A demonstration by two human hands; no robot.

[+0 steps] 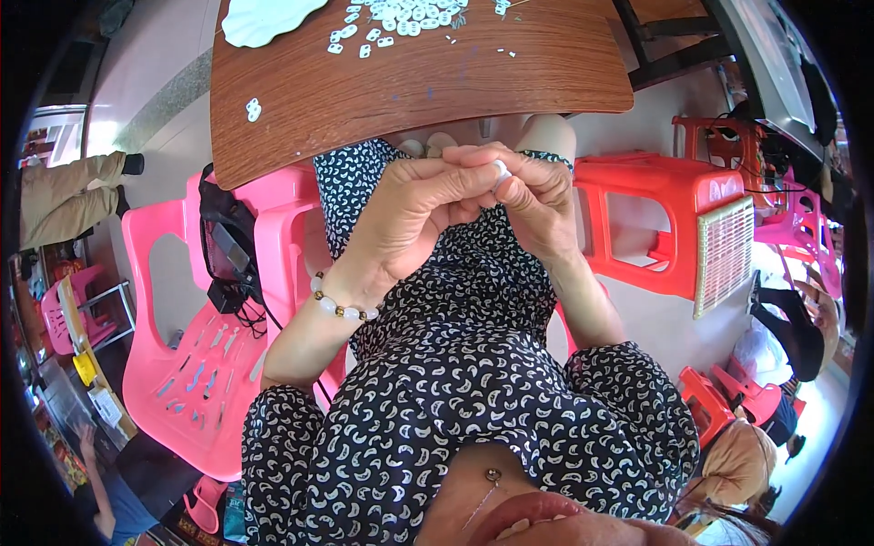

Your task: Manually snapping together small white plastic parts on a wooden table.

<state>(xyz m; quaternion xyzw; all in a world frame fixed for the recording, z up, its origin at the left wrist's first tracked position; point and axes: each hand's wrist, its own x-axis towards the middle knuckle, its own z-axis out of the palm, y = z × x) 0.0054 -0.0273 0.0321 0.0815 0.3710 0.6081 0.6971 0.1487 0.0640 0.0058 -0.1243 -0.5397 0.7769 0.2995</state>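
Observation:
My left hand [414, 200] and my right hand [542, 205] meet above my lap, close to the table's near edge. Between their pinched fingertips is a small white piece [501, 171], mostly covered by the fingers; its exact shape is hidden. On the brown wooden table [410, 86] lies a heap of small white oval pieces with two holes each [414, 14], with several strays around its near side. A few similar pieces form a little cluster [253, 110] near the table's left edge.
A white scalloped dish [264, 20] sits at the table's far left. A pink chair [187, 382] with a black bag [228, 237] hanging on it stands at my left. On my right are red stools [637, 214] and a woven panel [724, 259]. Other people are around.

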